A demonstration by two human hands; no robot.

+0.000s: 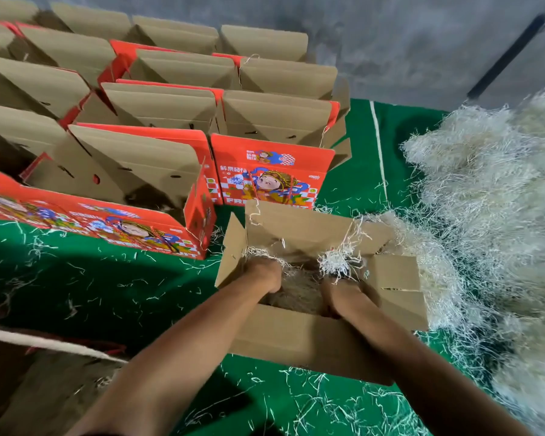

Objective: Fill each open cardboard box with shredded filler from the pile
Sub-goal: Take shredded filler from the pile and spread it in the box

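Mottled grey concrete wall [390, 42], green floor covering [107, 284] with a white line [378, 146], dark diagonal bar [510, 55] at right

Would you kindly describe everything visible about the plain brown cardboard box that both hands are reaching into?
The plain brown cardboard box stands upright on the green floor covering, its four flaps folded outward. It is unprinted corrugated board, partly filled with pale shredded filler. The left hand and right hand are both pushed inside, amid the filler. The big filler pile presses against its right side.
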